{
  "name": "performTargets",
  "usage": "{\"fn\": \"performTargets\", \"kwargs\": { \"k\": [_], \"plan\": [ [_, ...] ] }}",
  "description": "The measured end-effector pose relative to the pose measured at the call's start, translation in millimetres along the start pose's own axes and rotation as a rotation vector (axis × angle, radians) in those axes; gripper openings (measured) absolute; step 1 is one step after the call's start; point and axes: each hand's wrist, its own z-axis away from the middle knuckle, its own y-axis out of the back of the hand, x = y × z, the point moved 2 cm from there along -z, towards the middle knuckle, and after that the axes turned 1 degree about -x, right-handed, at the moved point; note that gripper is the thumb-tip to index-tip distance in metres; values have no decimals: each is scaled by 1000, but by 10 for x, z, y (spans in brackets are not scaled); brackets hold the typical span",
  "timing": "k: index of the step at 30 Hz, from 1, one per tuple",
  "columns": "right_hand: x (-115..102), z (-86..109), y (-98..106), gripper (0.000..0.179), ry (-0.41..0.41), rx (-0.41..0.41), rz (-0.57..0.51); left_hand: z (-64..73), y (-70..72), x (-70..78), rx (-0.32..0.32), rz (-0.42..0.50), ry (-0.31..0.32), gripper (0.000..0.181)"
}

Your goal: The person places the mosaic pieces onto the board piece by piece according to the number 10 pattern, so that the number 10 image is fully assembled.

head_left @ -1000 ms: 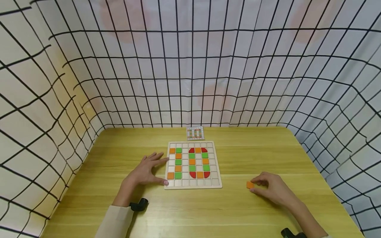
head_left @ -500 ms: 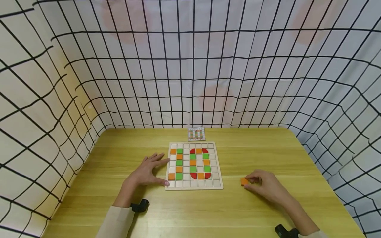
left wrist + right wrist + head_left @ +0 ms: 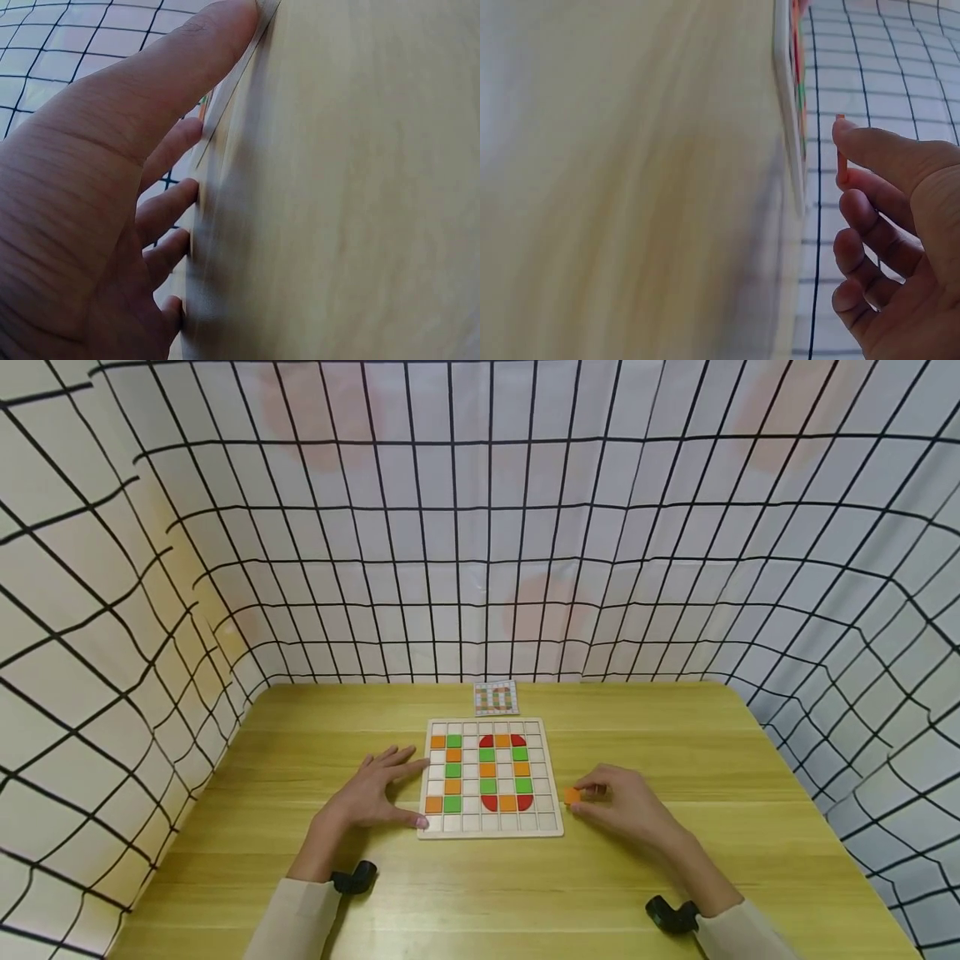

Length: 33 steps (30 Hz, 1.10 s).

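My right hand (image 3: pixel 628 803) pinches a small flat orange square tile (image 3: pixel 572 796) between thumb and index finger, just right of the board's right edge. In the right wrist view the tile (image 3: pixel 842 154) is seen edge-on, held above the table. A pale wooden grid board (image 3: pixel 471 823) lies at mid-table, with orange, green and red tiles forming a "1" and a "0". The red tiles have rounded corners. My left hand (image 3: pixel 373 789) is spread at the board's left side, thumb on its lower left corner and index fingertip at the left edge.
Behind the board lies a small printed card (image 3: pixel 496 698) with a similar coloured grid pattern. The yellow wooden table (image 3: pixel 480 893) is enclosed by white cloth walls (image 3: pixel 480 535) with black grid lines. A black wrist camera (image 3: pixel 671 916) sits on the right wrist.
My right hand has carried the orange tile leftward and slightly away from me, from the right of the table to beside the board. The left hand stays at the board's edge.
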Motion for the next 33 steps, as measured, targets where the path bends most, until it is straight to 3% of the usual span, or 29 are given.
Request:
{"fn": "performTargets", "kwargs": {
  "k": [9, 17, 25, 33],
  "plan": [
    [-341, -303, -322, 24, 18, -40, -111, 1, -13, 0, 0, 11, -9, 102],
    [-712, -526, -587, 24, 90, -81, -149, 15, -37, -22, -3, 15, -4, 103],
    [-869, -651, -815, 26, 105, -118, -119, 7, -29, -20, 1, 18, 0, 102],
    [-917, -702, -903, 24, 116, -127, -107, -7, -10, -20, 1, 5, 7, 102]
  ]
}}
